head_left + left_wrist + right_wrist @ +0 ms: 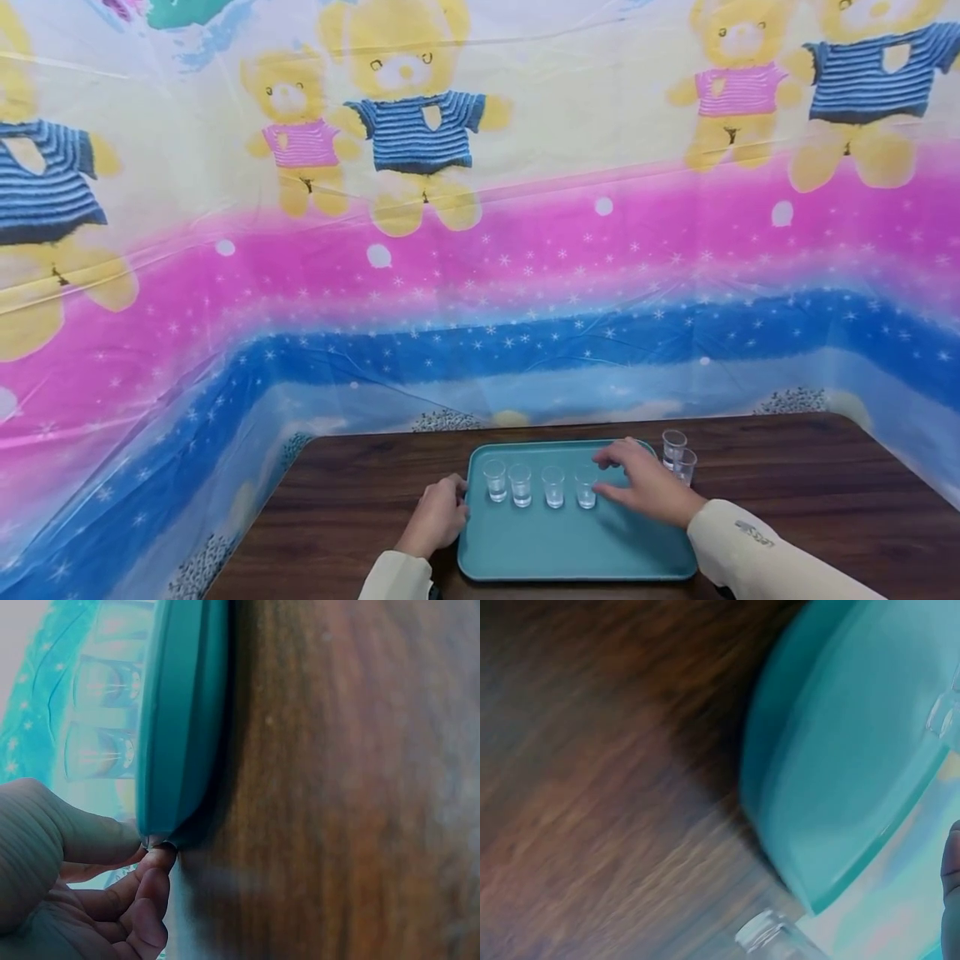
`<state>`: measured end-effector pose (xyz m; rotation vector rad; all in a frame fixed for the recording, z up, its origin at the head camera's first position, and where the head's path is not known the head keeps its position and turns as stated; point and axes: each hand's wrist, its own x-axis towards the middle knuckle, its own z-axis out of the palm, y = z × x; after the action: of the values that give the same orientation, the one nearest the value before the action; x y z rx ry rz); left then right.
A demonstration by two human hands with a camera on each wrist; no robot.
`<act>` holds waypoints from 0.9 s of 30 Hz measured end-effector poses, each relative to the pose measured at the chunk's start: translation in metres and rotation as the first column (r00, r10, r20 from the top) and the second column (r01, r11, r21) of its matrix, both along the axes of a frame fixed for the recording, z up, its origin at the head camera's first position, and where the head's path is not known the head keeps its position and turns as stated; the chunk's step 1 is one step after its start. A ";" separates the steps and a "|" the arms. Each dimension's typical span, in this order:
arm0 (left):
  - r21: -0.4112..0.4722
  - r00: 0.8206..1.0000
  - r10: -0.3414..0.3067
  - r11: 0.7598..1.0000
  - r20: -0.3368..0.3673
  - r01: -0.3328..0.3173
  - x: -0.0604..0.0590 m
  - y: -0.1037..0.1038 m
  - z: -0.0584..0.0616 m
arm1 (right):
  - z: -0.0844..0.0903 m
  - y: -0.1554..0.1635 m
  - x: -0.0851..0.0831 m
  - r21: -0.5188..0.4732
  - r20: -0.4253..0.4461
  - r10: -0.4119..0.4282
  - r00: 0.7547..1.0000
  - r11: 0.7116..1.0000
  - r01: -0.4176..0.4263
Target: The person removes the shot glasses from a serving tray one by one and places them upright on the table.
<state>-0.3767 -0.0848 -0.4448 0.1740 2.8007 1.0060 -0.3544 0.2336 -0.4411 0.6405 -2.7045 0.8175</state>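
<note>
Teal tray (570,542), dk-brown woodgrain table (787,500)

teal tray (570,542) | flat on table | four clear glasses (538,484) in row

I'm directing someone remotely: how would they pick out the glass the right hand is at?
Find the teal tray on the brown table. Four small clear glasses stand in a row on it; the one wanted is the rightmost, beside the right hand.

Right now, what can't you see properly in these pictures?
- Fifth glass, if any: head view, the right hand covers that spot on the tray.
- Right hand: right wrist view, cut off by the edge.
- Glasses: left wrist view, blurred behind the tray rim.
- Water level in the glasses: too small.
</note>
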 end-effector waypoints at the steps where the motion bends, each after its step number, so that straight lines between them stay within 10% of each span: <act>1: 0.002 1.000 -0.001 1.000 0.000 0.001 0.000 0.000 0.000 | 0.000 -0.002 -0.001 -0.001 0.008 0.001 1.000 1.000 -0.001; 27: -0.002 1.000 -0.025 1.000 0.001 0.025 -0.001 -0.001 0.000 | 0.009 0.030 0.008 0.000 0.021 -0.071 0.997 0.997 0.071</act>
<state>-0.3781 -0.0862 -0.4444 0.2076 2.7918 0.9981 -0.3466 0.2640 -0.4319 0.5356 -2.7281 0.8116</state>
